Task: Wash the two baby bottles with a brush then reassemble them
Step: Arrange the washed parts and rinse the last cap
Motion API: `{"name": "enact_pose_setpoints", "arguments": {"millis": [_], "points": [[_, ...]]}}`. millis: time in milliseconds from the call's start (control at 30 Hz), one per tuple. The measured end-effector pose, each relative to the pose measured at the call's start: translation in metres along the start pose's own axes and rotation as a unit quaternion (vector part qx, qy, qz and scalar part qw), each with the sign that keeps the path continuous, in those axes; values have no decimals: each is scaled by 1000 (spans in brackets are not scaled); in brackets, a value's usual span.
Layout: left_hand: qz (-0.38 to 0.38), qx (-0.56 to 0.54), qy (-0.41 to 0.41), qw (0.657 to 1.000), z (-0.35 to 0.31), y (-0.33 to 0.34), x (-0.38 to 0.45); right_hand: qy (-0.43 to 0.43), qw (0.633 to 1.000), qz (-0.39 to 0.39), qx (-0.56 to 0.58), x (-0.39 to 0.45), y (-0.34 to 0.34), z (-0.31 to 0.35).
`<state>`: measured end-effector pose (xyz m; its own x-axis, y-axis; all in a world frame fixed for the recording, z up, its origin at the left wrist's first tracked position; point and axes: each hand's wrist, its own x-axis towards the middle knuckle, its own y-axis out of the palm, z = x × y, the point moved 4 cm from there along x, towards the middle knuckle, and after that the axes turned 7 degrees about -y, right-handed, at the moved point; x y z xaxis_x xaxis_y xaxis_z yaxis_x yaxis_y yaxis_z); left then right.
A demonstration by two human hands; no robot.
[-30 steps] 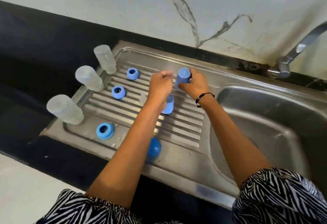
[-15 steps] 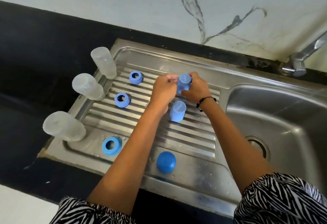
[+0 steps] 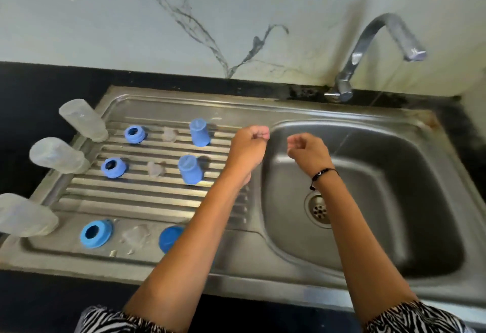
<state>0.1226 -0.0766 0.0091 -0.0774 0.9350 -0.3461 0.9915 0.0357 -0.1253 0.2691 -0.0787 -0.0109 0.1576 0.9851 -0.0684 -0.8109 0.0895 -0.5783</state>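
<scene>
The left hand (image 3: 248, 146) and right hand (image 3: 307, 149) hover with fingers curled, grasping nothing, at the basin's (image 3: 394, 174) left rim. Left of them on the ribbed drainboard (image 3: 147, 190) stand two blue caps (image 3: 190, 169), three blue rings (image 3: 113, 167), and three clear bottles (image 3: 56, 155) upside down along its left edge

A stainless steel sink (image 3: 431, 164) with a drain strainer (image 3: 319, 210) sits in a black countertop (image 3: 36, 88). A chrome tap (image 3: 368, 43) rises before a veined, seemingly marble wall (image 3: 236, 3).
</scene>
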Motion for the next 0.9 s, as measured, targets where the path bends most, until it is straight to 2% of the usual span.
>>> {"name": "enact_pose_setpoints", "arguments": {"millis": [233, 333, 433, 533, 600, 667, 767, 900], "points": [[72, 26, -28, 997, -9, 136, -10, 29, 997, -60, -29, 14, -113, -81], [89, 25, -40, 995, -22, 176, -2, 1, 997, -71, -34, 40, -148, -94], [76, 37, -25, 996, -41, 200, 12, -70, 994, -68, -51, 71, -170, -86], [52, 37, -18, 998, -49, 210, 28, -162, 986, -14, -44, 97, -173, -64], [52, 42, -18, 998, -48, 216, 38, -185, 981, 43, -43, 117, -164, -56], [56, 41, -32, 997, -42, 220, 45, -191, 974, 99, -69, 138, -149, -53], [55, 42, -54, 996, -30, 223, 55, -190, 951, 181, -164, 163, -125, -51], [44, 39, -78, 995, -16, 226, 66, -177, 959, 194, -110, 179, -117, -50]]}}
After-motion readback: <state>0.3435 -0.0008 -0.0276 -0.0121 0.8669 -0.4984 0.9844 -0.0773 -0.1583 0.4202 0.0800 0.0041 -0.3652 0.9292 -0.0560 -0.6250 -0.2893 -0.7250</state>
